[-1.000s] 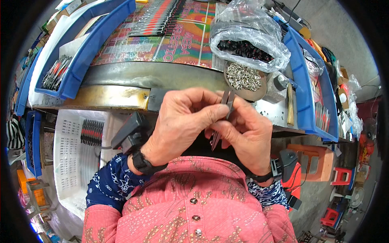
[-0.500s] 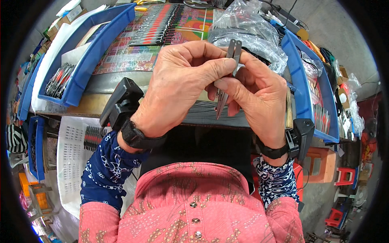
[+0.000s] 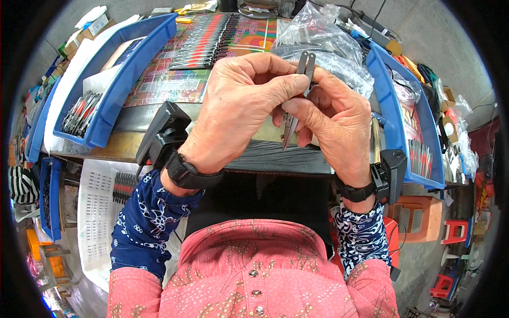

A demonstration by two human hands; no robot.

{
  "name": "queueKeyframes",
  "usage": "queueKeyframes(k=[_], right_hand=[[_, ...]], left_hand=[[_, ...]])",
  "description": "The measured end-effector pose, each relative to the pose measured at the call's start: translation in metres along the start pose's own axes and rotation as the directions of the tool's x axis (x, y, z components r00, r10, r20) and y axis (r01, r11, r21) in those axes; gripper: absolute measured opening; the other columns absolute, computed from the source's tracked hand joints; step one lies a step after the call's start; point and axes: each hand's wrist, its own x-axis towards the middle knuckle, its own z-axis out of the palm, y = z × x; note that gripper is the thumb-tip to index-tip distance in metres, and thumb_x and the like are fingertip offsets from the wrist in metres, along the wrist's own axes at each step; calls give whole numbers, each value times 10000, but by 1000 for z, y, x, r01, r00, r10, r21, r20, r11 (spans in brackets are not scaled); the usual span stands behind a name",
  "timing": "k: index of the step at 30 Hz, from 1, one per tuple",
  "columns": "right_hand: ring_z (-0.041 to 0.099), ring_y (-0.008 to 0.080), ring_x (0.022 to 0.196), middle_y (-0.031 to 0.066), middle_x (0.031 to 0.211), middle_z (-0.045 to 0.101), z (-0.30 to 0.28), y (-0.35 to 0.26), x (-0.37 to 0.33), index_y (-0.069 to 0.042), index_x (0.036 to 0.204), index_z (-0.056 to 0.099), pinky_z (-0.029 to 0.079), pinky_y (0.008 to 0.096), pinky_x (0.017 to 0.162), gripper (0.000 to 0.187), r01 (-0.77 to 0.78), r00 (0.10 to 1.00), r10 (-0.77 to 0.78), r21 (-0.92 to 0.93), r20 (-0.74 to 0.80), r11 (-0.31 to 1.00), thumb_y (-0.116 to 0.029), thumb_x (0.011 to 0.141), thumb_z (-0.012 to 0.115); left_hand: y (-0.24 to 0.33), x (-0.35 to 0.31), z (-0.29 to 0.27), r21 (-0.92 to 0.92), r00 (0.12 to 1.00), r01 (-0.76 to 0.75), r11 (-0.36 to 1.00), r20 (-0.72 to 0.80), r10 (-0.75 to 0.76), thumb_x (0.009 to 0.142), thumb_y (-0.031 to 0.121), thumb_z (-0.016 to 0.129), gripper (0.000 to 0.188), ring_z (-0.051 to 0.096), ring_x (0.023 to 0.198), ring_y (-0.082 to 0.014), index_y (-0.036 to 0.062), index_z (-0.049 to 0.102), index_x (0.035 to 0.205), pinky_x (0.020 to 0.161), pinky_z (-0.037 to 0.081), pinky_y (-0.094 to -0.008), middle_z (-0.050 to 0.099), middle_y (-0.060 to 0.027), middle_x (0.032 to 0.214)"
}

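Above the table's near edge, my left hand [image 3: 241,100] and my right hand [image 3: 342,124] hold one slim grey metal piece [image 3: 306,64] between them, gripped by thumbs and fingers. It stands nearly upright and tilts slightly. Two narrow flat arms with small holes show at its top. A pointed, thin end [image 3: 289,135] sticks out below my fingers, and a bit of red shows between them. My fingers hide its middle, and its exact kind cannot be made out. Both hands are closed, with the thumbs close together on the piece.
Beyond my hands, several slim black-and-red pieces [image 3: 204,42] lie in a row on a printed sheet [image 3: 167,79]. A blue bin [image 3: 101,124] stands left, another blue bin [image 3: 395,116] right. Clear plastic bags [image 3: 318,37] lie at the back. A white basket [image 3: 95,212] sits below left.
The view has shifted slightly, so the table appears a little lower. Both hands keep hold of the grey metal piece, with only small movement of the right fingers.
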Motion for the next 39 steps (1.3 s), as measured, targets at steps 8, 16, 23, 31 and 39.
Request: queueKeyframes(k=[8,16,23,31,39], right_hand=[[541,17,556,-13,702,636,0,9,-3,-21,1205,619,413,162,453,361,-22,1000,22,82,-1,996,-131,880,730],[547,18,561,-15,712,639,0,15,-5,-25,1250,605,413,162,451,401,-43,999,43,50,-1,998,-118,880,727],[557,20,591,-17,739,646,-4,19,-15,-27,1230,629,424,166,469,355,-66,997,65,26,46,997,-121,897,706],[580,48,627,24,859,670,-20,15,-35,20,1012,668,465,175,539,141,-220,960,173,210,221,953,-46,890,692],[621,76,662,54,865,671,-12,33,-42,22,1016,652,528,199,575,155,-156,987,157,313,20,937,1,871,704]], left_hand=[[-5,-2,-1,38,1000,-11,999,21,11,908,143,694,140,583,646,-48,10,674,947,534,433,-191,664,-10,774],[-10,-4,0,56,1000,-2,998,-13,3,905,130,695,132,569,641,-40,6,677,946,533,417,-189,660,-1,760],[-19,-15,-6,34,993,115,993,-10,-114,913,105,674,113,582,646,-61,5,671,965,555,462,-202,669,-24,841],[-18,-44,-25,-16,854,418,908,347,-387,906,132,691,144,551,638,-37,-2,683,957,554,430,-185,653,6,788],[-37,-59,4,179,999,31,983,19,-35,874,20,701,213,610,795,-49,-27,631,1069,704,521,-220,675,-17,892]])
